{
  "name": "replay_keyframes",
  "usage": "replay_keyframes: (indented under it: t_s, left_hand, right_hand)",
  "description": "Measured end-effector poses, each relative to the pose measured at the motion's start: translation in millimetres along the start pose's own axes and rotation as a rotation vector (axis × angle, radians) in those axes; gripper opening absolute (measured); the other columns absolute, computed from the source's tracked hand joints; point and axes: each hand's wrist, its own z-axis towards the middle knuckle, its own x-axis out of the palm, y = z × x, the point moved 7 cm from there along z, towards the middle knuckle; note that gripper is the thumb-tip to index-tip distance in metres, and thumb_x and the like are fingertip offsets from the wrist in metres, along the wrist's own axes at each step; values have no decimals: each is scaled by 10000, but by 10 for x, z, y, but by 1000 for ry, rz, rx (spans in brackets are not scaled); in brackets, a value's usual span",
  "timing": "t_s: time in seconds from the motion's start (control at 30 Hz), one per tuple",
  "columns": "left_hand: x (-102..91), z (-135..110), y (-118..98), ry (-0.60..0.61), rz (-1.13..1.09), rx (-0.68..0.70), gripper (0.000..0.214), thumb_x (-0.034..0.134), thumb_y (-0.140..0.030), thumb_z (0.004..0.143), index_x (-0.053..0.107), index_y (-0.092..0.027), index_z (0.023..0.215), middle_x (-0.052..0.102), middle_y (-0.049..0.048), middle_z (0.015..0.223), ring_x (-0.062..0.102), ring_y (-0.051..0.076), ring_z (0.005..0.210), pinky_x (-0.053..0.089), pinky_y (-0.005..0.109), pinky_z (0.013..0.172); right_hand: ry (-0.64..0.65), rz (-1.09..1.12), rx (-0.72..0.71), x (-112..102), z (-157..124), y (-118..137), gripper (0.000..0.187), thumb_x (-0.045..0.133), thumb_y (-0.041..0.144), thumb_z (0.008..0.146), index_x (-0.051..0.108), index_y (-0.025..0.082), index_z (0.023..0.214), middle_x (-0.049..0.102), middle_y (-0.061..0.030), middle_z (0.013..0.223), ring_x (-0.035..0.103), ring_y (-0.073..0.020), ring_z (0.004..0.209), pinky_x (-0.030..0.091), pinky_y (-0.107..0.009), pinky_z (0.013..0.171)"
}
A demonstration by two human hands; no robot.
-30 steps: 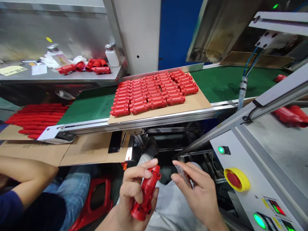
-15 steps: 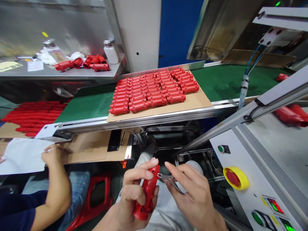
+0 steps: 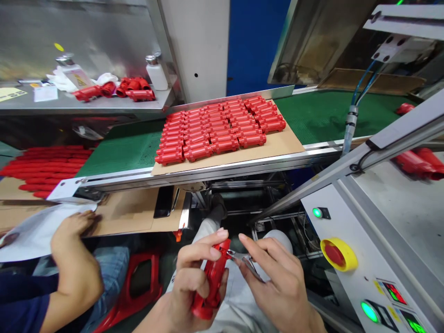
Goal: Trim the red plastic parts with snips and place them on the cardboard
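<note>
My left hand (image 3: 194,277) grips a red plastic part (image 3: 210,284), held upright over my lap at the bottom centre. My right hand (image 3: 277,282) pinches a small metal cutting tool (image 3: 244,260) whose tip touches the top end of that part. Above my hands, a cardboard sheet (image 3: 277,145) carries several rows of the same red parts (image 3: 222,128) on the green conveyor belt (image 3: 128,150).
At the left, a co-worker's hand (image 3: 74,226) rests on a white sheet (image 3: 31,231) over cardboard. More red parts (image 3: 46,169) lie stacked at far left and on the steel shelf (image 3: 114,90). At the right stands a control panel with a red emergency stop button (image 3: 336,254).
My right hand has brought the tool's tip onto the top of the red part. The co-worker's hand has come forward onto the white sheet at the left.
</note>
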Motion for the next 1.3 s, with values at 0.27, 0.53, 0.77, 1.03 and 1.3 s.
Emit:
replay_keyframes:
  t_s: [0.27, 0.53, 0.77, 1.03, 1.3]
  left_hand:
    - [-24, -68, -3, 32, 39, 16, 488, 599, 229, 753, 464, -212, 914, 575, 12, 1261, 710, 260, 1367, 728, 279, 973]
    - [-21, -82, 42, 49, -43, -43, 484, 613, 202, 779, 454, -223, 947, 562, 34, 1239, 684, 281, 1401, 675, 358, 1107]
    - [-115, -31, 254, 74, -138, -345, 292, 622, 13, 964, 544, -243, 1080, 653, 68, 1140, 683, 275, 1353, 597, 425, 1138]
    - [-2, -33, 324, 150, -173, -496, 270, 596, -71, 954, 566, -260, 1144, 575, 52, 1037, 609, 216, 955, 530, 374, 859]
    - [53, -44, 314, 244, -97, -573, 286, 598, -52, 900, 576, -271, 1082, 582, 37, 1011, 589, 213, 897, 507, 343, 776]
  right_hand:
    - [-6, -29, -41, -17, -21, 17, 579, 726, 20, 966, 639, 205, 1508, 728, -49, 898, 662, -185, 769, 574, -319, 670]
    - [28, 473, 350, 178, -58, -288, 231, 814, 271, 978, 840, 236, 1205, 658, 1, 757, 568, -113, 615, 497, -233, 559]
    - [-114, 872, 776, 258, -264, -682, 322, 796, 484, 964, 806, 227, 1157, 623, -6, 799, 591, -114, 664, 515, -203, 570]
    - [-35, 245, 198, -88, 21, -64, 239, 730, 171, 995, 796, 269, 1203, 721, -4, 844, 649, -125, 678, 568, -219, 620]
    - [60, 233, 170, 17, 21, -21, 304, 694, 162, 1013, 763, 237, 1300, 727, -26, 900, 705, -144, 770, 615, -239, 706]
